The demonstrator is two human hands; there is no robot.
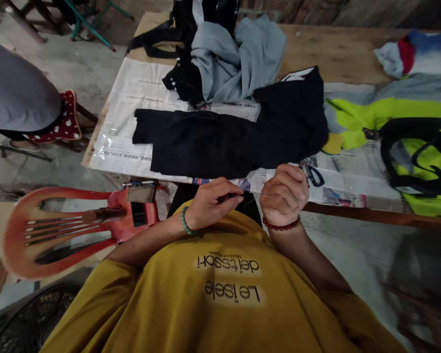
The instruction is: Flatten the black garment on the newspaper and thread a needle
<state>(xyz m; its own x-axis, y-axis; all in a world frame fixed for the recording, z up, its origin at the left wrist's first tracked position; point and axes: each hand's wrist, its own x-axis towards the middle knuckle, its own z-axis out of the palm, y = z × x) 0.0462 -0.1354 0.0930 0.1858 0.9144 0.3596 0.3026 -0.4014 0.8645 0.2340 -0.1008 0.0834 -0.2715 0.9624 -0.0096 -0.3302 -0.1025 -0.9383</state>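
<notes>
My left hand [216, 201], with a green bead bracelet at its wrist, is in a pinch in front of my body at the table's near edge. Its thumb and forefinger come together, but what lies between them is too small to make out. Beside it my right hand [284, 191], wearing a red bracelet, is closed with the fingers curled in; its contents are hidden. A faint thread-like line shows between the hands. Just beyond them a black garment [206, 139] lies spread on newspaper [121, 115]. Dark-handled scissors [315, 175] rest right of my right hand.
Grey cloth [242, 59] and black straps [158, 39] are heaped at the back. Yellow-green and grey fabric [367, 113] with a black band [393, 169] covers the right side. A red plastic chair [18, 230] stands at left, and a seated person [18, 88] is beyond it.
</notes>
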